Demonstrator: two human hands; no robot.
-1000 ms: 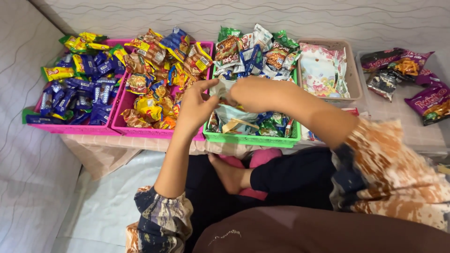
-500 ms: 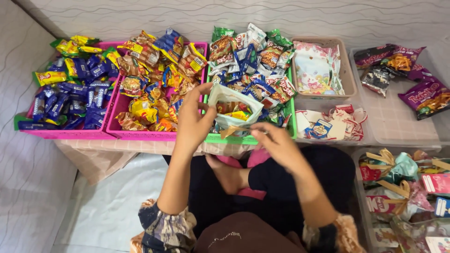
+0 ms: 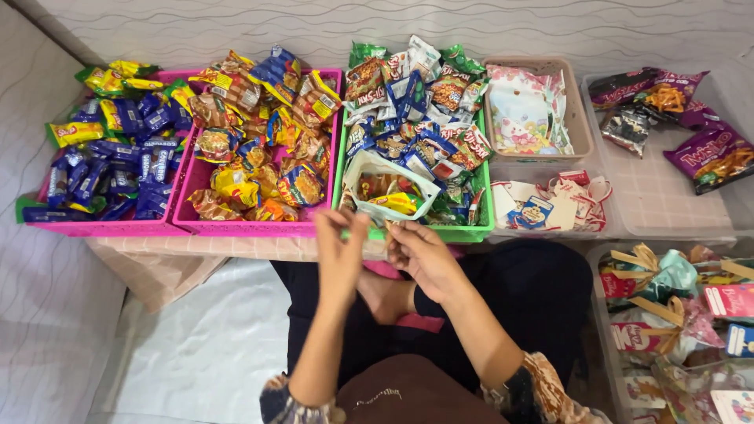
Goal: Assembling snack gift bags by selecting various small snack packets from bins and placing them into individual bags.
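Note:
A small clear plastic bag (image 3: 390, 182) with a white rim stands open at the front of the green basket (image 3: 481, 232). It holds a few snack packets, one of them yellow. My left hand (image 3: 340, 250) grips the bag's lower left edge, fingers pointing up. Close beside it, my right hand (image 3: 422, 255) pinches the bag's lower edge with curled fingers. The green basket is heaped with green, blue and red snack packets (image 3: 414, 102).
Two pink baskets (image 3: 236, 228) on the left hold blue, yellow and orange snack packets. A beige basket (image 3: 580, 118) of printed bags is at the right. Beyond it lie card tags (image 3: 550, 206), purple packets (image 3: 711, 157) and a clear bin of wrapped gift bags (image 3: 667, 314). My crossed legs are below.
The bag has come down from in front of the basket to its front edge. My right hand drew back from the baskets and moved left to meet my left hand.

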